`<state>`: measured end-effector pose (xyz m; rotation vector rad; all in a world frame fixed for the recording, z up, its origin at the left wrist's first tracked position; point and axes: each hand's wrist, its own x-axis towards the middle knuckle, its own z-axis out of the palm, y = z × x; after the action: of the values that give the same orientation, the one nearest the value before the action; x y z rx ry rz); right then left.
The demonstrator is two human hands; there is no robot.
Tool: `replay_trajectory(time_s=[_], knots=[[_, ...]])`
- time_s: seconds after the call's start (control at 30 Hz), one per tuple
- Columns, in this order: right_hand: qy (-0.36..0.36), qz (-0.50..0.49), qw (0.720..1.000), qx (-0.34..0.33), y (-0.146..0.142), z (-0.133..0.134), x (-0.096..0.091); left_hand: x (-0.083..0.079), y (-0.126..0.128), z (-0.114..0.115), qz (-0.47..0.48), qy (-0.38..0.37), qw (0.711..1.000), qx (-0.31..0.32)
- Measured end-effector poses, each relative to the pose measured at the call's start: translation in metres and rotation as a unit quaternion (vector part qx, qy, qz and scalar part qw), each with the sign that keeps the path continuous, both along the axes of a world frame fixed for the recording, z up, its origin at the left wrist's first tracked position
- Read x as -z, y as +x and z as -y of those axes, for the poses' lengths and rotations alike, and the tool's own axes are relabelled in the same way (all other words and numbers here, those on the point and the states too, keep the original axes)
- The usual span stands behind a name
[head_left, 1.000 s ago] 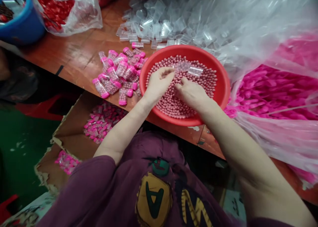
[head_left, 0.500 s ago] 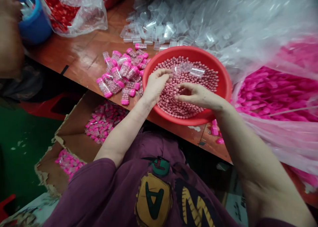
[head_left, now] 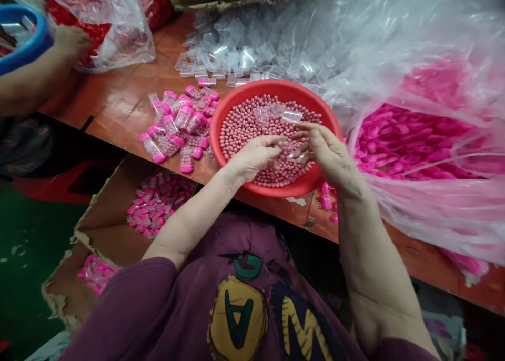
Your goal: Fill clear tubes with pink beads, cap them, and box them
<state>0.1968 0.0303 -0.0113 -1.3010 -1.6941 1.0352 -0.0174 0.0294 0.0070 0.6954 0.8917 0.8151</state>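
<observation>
A red bowl point(head_left: 216, 134) of small pink beads point(head_left: 240, 124) stands on the table in front of me. My left hand point(head_left: 256, 157) is closed on a clear plastic tube point(head_left: 287, 149) above the beads. On the tube's other side is my right hand point(head_left: 325, 153), its fingers curled round that end; the exact grip is partly hidden. Two more clear tubes point(head_left: 292, 116) lie on the beads toward the back of the bowl. Left of the bowl sits a pile of bead-filled tubes with pink caps point(head_left: 183, 118).
Loose clear tubes point(head_left: 236, 56) are heaped behind the bowl. At right, a plastic bag holds pink pieces point(head_left: 402, 140). Below the table edge, a cardboard box point(head_left: 108, 213) contains capped tubes. Another person's arm point(head_left: 43, 77) reaches past a blue bucket point(head_left: 43, 45) toward a bag of red pieces point(head_left: 98, 37).
My hands have come together around a clear tube, the right one turning and rising. The view has shifted slightly right. The other person's arm now reaches across toward the red pieces.
</observation>
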Motion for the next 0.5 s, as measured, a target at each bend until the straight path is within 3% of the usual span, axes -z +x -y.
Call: replay_trajectory(time_s=[0.17,0.33,0.5], knots=[[0.053,0.065,0.995,-0.052,-0.006,0.013,-0.008,0.004,-0.002,0.004,0.031,0.022,0.999,0.024],[0.036,0.031,0.999,-0.013,-0.007,0.022,-0.003,0.006,-0.007,0.007,0.016,0.035,0.999,0.018],[0.014,0.033,0.999,-0.032,-0.002,0.022,-0.013,0.008,-0.010,0.009,-0.001,0.060,0.996,0.062]])
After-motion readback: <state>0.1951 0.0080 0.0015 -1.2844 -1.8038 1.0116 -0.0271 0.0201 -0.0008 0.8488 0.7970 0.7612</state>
